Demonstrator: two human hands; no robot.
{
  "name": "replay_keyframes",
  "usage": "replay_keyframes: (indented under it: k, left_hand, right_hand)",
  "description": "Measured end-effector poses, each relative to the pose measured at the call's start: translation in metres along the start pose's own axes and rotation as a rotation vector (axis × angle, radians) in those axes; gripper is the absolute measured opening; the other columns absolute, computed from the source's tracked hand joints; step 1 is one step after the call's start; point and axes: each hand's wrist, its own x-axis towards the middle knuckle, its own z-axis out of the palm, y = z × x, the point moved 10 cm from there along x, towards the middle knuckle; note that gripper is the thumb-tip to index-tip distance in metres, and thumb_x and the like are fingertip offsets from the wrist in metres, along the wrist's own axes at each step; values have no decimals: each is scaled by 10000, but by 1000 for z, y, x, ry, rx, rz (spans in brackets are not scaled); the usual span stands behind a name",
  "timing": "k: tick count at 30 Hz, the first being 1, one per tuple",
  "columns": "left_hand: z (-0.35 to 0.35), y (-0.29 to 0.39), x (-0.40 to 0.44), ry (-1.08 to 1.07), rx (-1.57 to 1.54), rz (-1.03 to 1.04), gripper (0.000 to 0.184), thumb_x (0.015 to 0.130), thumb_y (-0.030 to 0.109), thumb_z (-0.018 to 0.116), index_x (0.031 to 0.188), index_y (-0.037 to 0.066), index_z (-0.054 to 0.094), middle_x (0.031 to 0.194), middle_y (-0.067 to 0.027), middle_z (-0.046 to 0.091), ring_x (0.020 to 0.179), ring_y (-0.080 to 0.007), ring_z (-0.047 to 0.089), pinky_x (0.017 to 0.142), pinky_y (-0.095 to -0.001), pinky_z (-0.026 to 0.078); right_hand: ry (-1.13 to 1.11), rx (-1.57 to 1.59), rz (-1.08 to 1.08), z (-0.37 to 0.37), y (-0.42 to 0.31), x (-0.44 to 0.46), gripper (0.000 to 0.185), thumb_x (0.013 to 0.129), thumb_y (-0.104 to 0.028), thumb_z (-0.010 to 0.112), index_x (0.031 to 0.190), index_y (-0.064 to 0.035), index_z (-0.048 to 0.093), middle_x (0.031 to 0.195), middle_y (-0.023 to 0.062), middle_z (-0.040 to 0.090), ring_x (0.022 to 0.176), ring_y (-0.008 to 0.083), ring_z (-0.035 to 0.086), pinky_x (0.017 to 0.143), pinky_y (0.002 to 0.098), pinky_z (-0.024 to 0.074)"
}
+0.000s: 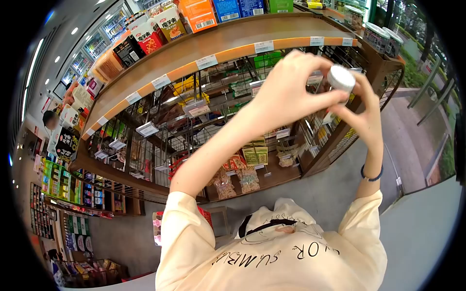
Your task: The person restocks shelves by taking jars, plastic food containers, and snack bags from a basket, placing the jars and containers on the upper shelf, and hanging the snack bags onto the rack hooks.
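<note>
1. Jar [341,83]: round, smooth white lid [342,76]; positioned between left hand [292,85] and right hand [365,109], in front of brown shelf [242,35].
2. Both hands: pinching the jar with thumbs and fingers, from opposite sides.

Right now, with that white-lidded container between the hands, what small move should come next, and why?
Perhaps ease the white-lidded container slightly toward the lidded tubs: the left hand and right hand both have fingers at it, and those similarly white-topped tubs stand beyond the right hand.
</note>
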Motion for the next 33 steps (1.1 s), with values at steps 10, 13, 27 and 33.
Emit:
replay_keyframes:
  k: [10,13,27,33]
  left_hand:
    - [1,-28,102,-180,-119,-118,385,797,285,670,1023,-20,603,936,-123,661,859,-165,627,750,-281,485]
    - [9,-45,126,-140,-109,-83,365,821,268,641,1000,-48,606,896,-121,661,835,-136,617,721,-271,480]
    - [59,-121,214,-166,80,-101,418,851,361,594,1007,-26,620,843,-93,653,779,-137,596,695,-262,462]
    - [85,-148,220,-229,57,-115,412,867,353,566,993,-37,614,823,-92,641,739,-133,569,681,-272,452]
  right_hand:
    - [-64,-188,-2,-41,47,93,479,777,-215,678,1189,-70,481,1020,67,621,931,122,549,821,277,418]
    - [-4,-215,-184,-58,63,117,529,804,-281,654,1250,-75,459,1013,98,625,951,151,572,784,291,448]
    - [-206,-120,-4,-91,119,190,526,754,-375,700,1135,-46,549,953,98,638,869,169,597,771,294,464]
    - [-126,-231,53,-93,175,208,583,689,-427,734,1091,-29,593,924,116,641,847,183,607,738,288,479]
